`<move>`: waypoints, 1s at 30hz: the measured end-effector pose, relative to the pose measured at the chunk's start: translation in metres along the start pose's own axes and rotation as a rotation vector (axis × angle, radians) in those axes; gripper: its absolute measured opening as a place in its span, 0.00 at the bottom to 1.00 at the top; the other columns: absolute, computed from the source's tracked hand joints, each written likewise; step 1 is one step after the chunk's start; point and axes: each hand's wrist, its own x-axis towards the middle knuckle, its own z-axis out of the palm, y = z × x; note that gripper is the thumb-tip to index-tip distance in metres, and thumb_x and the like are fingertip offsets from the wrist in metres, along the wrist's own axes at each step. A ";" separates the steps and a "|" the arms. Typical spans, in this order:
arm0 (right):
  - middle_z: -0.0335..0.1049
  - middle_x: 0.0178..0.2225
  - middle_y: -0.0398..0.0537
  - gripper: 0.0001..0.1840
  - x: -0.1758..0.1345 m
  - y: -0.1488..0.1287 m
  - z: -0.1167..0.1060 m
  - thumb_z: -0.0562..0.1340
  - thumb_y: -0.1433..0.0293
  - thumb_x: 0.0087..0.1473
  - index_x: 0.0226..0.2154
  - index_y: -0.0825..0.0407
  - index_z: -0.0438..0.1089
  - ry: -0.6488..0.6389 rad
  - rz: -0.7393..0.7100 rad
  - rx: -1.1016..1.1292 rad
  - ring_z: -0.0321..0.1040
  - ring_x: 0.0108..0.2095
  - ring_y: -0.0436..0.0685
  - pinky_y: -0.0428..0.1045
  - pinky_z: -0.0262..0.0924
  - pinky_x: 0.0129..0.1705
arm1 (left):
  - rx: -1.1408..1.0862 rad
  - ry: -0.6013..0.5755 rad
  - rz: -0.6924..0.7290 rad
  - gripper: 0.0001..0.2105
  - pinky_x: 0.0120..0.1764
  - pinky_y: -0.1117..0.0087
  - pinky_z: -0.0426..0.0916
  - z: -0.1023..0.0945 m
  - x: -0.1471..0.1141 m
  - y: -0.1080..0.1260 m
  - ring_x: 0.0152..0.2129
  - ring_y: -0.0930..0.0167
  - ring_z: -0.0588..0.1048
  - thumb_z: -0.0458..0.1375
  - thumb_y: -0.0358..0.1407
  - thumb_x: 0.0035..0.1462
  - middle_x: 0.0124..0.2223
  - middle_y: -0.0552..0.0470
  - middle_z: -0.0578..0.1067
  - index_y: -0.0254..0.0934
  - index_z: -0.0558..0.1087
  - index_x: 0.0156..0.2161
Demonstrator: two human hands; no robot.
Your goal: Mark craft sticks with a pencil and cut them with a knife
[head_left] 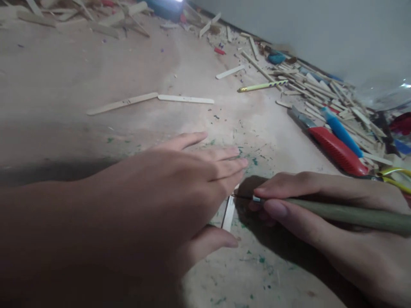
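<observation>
My left hand (pixel 189 179) lies spread over a wooden craft stick (pixel 228 214), its fingers stretched out and its thumb below the stick's near end. Much of that stick is hidden under the hand. From the right, my right hand (pixel 321 214) pinches a slim tool (pixel 346 214) with a round, dull green-brown handle. Its thin dark tip reaches the craft stick beside my left fingers; whether it touches the wood I cannot tell. Green specks dot the tabletop (pixel 224 273) around both hands.
Two craft sticks (pixel 186 99) lie end to end beyond my left hand. A yellow patterned pencil (pixel 261 86) is farther right. Near my right hand lie a red utility knife (pixel 337 149), a blue tool (pixel 342 130) and yellow handles (pixel 394 172). Piled sticks (pixel 324 92) line the wall.
</observation>
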 end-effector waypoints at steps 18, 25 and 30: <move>0.87 0.35 0.39 0.03 0.000 -0.003 -0.003 0.77 0.54 0.56 0.34 0.30 0.87 0.097 -0.042 -0.217 0.83 0.25 0.59 0.44 0.76 0.20 | 0.003 -0.074 -0.019 0.26 0.77 0.45 0.55 -0.004 -0.001 0.005 0.73 0.59 0.67 0.47 0.44 0.79 0.73 0.42 0.71 0.29 0.70 0.70; 0.87 0.36 0.42 0.05 -0.002 0.000 0.006 0.77 0.53 0.54 0.31 0.33 0.87 0.148 -0.028 -0.159 0.80 0.23 0.57 0.45 0.73 0.19 | 0.034 -0.112 0.015 0.27 0.78 0.36 0.44 -0.005 0.005 0.004 0.74 0.55 0.65 0.49 0.42 0.77 0.73 0.37 0.70 0.24 0.69 0.70; 0.87 0.35 0.40 0.02 -0.001 0.001 0.007 0.76 0.59 0.56 0.32 0.31 0.86 0.145 -0.084 -0.125 0.81 0.27 0.57 0.45 0.74 0.23 | 0.066 -0.129 -0.032 0.30 0.78 0.36 0.45 -0.009 0.004 0.008 0.76 0.55 0.60 0.55 0.48 0.76 0.74 0.36 0.69 0.27 0.69 0.71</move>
